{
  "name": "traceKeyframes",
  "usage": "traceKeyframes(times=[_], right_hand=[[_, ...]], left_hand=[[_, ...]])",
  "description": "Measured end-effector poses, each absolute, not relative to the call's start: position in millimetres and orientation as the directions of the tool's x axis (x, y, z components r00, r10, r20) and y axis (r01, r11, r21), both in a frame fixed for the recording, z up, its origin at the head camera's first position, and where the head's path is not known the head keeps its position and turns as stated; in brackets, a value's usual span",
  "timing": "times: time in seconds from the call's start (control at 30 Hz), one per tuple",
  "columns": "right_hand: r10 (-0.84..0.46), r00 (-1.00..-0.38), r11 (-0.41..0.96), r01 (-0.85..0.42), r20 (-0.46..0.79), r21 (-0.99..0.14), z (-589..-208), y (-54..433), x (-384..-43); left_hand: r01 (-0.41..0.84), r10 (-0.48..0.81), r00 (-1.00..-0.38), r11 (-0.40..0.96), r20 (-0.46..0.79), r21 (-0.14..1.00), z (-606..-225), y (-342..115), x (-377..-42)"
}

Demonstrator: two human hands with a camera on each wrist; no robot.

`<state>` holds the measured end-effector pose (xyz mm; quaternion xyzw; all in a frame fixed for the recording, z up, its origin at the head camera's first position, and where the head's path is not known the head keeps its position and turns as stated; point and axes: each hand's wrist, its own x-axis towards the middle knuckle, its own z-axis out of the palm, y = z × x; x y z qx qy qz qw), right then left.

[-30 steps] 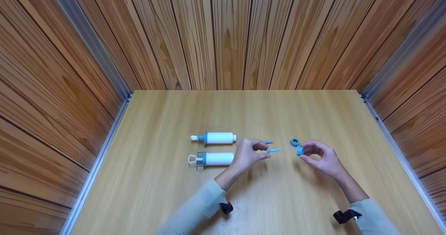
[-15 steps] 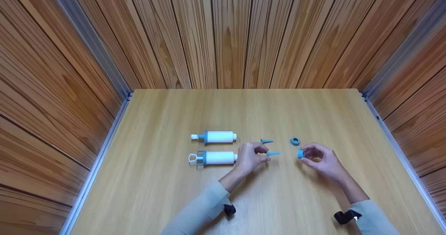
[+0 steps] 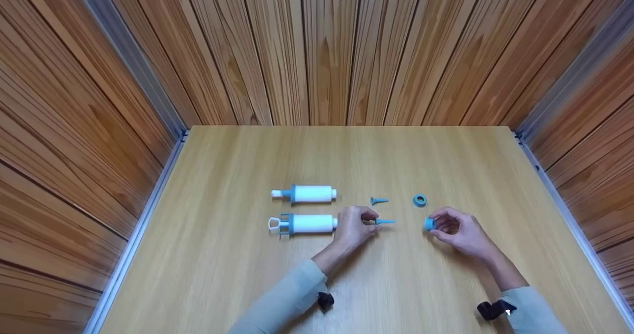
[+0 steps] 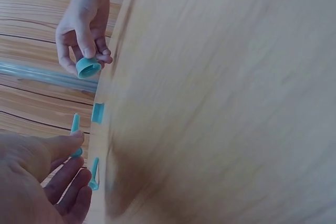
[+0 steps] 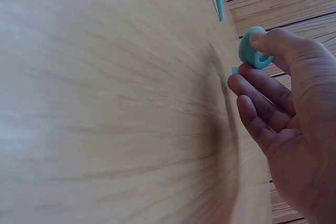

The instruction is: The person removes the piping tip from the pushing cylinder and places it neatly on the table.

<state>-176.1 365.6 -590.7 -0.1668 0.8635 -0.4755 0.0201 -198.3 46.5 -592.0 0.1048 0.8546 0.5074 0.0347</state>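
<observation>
My left hand pinches a slim blue tapered nozzle by its wide end, low over the table, its thin tip pointing right. In the left wrist view the thumb lies across that nozzle. My right hand holds a short blue ring-shaped cap between thumb and fingers; its opening shows in the right wrist view, where the thumb presses on the cap. Behind them on the table lie a second blue nozzle and a second ring cap.
Two white toy syringes with blue collars lie left of my left hand: a far syringe and a near syringe, their handles pointing left. The wooden table is bounded by plank walls at the back and sides.
My left hand has come down and nearer with its nozzle, uncovering the second nozzle. The right hand has shifted slightly nearer and right with its cap, away from the other cap.
</observation>
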Motion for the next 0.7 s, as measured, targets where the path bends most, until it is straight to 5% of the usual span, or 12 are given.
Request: traceKeyframes(times=[0.7], right_hand=[[-0.354, -0.930, 0.515, -0.286, 0.103, -0.808, -593.8, 369.9, -176.4]], left_hand=[[0.220, 0.225, -0.968, 0.562, 0.109, 0.797, -602.5, 47.9, -198.1]])
